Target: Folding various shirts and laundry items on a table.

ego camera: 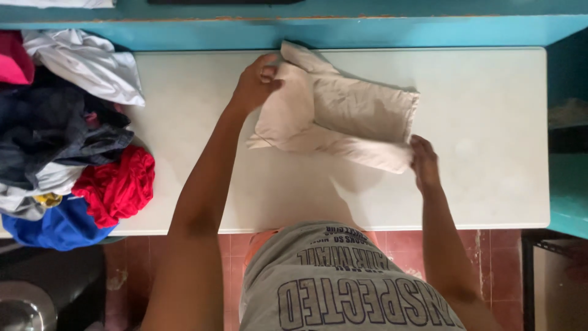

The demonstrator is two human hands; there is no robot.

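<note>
A beige cloth garment [343, 113] lies partly folded on the white table [490, 122], near its far edge. My left hand [256, 83] grips the garment's upper left part, fingers curled into the fabric. My right hand [424, 160] pinches the garment's lower right corner, close to the table's middle. Both arms reach forward from the near edge.
A heap of clothes [67, 135] covers the table's left end: white, dark blue, red [119, 184] and blue pieces. A turquoise wall [367, 27] runs behind the table. Reddish floor tiles [490, 257] show below, and a turquoise shelf unit [569, 141] stands at the right.
</note>
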